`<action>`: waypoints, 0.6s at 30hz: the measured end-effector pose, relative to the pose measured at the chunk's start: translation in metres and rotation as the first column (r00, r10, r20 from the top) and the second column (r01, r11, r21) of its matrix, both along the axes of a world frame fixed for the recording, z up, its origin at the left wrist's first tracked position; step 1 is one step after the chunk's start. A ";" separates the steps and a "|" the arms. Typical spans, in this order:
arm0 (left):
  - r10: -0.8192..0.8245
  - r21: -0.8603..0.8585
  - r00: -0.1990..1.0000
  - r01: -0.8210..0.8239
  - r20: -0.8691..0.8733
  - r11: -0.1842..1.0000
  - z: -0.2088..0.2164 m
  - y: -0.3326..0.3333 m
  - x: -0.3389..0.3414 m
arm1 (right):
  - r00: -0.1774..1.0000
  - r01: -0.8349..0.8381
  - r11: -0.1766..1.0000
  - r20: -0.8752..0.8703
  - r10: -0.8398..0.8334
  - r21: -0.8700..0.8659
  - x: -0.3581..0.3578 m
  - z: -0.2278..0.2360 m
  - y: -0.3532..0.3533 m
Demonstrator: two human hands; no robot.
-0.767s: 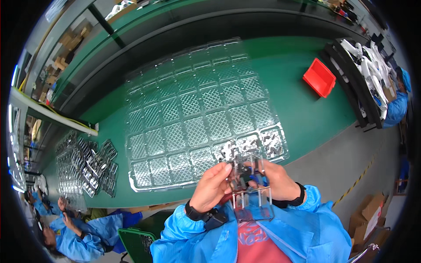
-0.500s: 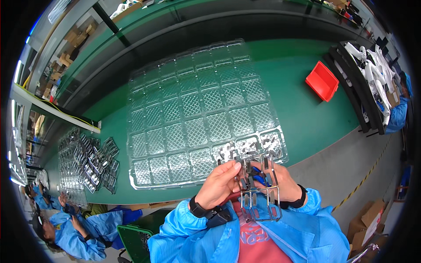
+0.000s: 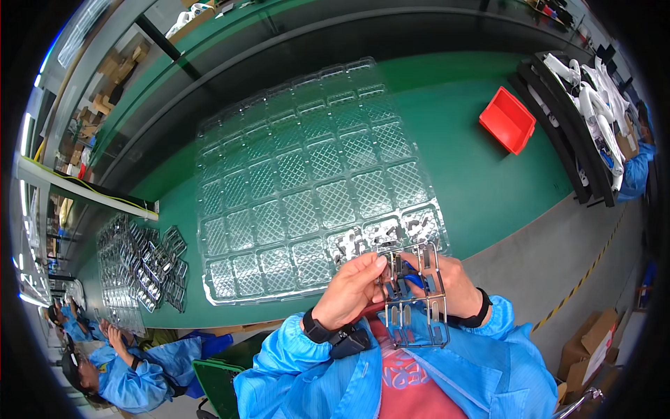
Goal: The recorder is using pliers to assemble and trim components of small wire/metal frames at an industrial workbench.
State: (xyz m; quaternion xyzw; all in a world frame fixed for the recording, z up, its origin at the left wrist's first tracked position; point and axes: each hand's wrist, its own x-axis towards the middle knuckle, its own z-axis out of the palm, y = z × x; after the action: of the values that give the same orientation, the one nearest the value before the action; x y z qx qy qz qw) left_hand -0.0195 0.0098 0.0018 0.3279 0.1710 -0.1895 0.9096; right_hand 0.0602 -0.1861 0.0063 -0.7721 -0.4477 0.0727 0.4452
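My left hand (image 3: 350, 292) pinches the left side of a dark moulded sprue frame (image 3: 412, 303) with several small oblong parts on its bars, held up over my lap at the table's front edge. Behind the frame, my right hand (image 3: 455, 288) is closed round a blue-handled hand tool (image 3: 416, 281), most likely cutters; its jaws are hard to make out among the bars. Just beyond my hands lies a clear plastic tray (image 3: 272, 302) with rows of square cells. Its nearest right-hand cells contain small dark and light loose parts (image 3: 384, 232).
A red bin (image 3: 508, 120) stands on the green table (image 3: 464, 188) at right. Black racks (image 3: 558, 133) with white parts border its right end. More sprue frames (image 3: 157, 269) are heaped at left, near a seated co-worker (image 3: 143, 377). Beside me is a green crate (image 3: 220, 384).
The view has shifted slightly. My left hand keeps its hold on the sprue frame, and the blue-handled tool has shifted a little behind the bars.
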 end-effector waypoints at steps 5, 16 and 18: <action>-0.004 0.091 0.999 0.008 -0.050 0.996 0.001 -0.001 0.005 | 0.993 0.041 0.982 0.113 -0.020 -0.183 0.003 -0.010 -0.008; 0.025 0.178 0.998 -0.015 -0.051 0.984 -0.008 0.009 0.003 | 0.999 0.042 0.973 0.037 -0.035 -0.229 0.007 0.005 -0.009; 0.040 0.150 0.998 -0.033 -0.043 0.988 -0.008 0.009 0.001 | 0.999 0.029 0.981 0.025 -0.025 -0.192 0.005 0.008 -0.008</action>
State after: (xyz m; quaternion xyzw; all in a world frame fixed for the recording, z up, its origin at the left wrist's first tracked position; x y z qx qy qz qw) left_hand -0.0182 0.0186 -0.0057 0.3875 0.2113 -0.1671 0.8816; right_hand 0.0656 -0.1944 0.0143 -0.8183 -0.4330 0.1010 0.3643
